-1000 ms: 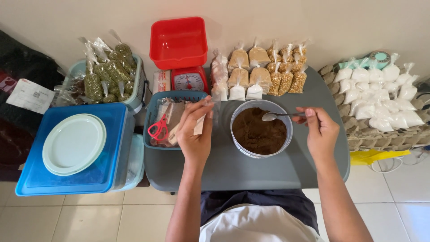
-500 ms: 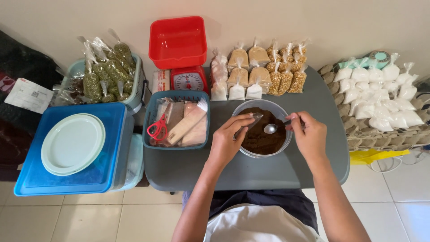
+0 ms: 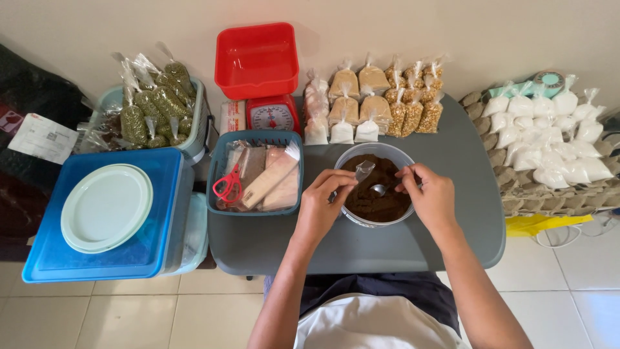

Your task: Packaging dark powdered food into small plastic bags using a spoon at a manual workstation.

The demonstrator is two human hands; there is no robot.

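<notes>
Plastic bag (image 3: pixel 363 170), thin, floppy and likely slippery, is being pinched at its mouth by left hand (image 3: pixel 323 207) fingers over the bowl (image 3: pixel 349 155) at frame centre; right hand (image 3: pixel 431 197) fingers are pinching a spoon (image 3: pixel 381 189).

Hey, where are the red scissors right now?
In the head view, the red scissors lie in the blue basket on the grey table, left of the bowl of brown powder, below the red scale.

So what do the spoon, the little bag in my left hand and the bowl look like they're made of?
The spoon in the right hand looks like polished metal: silvery, with a bright glint. The small bag held by the left hand seems to be thin clear plastic film, see-through and crinkled. The bowl of brown powder has a pale grey, smooth rim; metal or plastic, hard to tell.
</notes>
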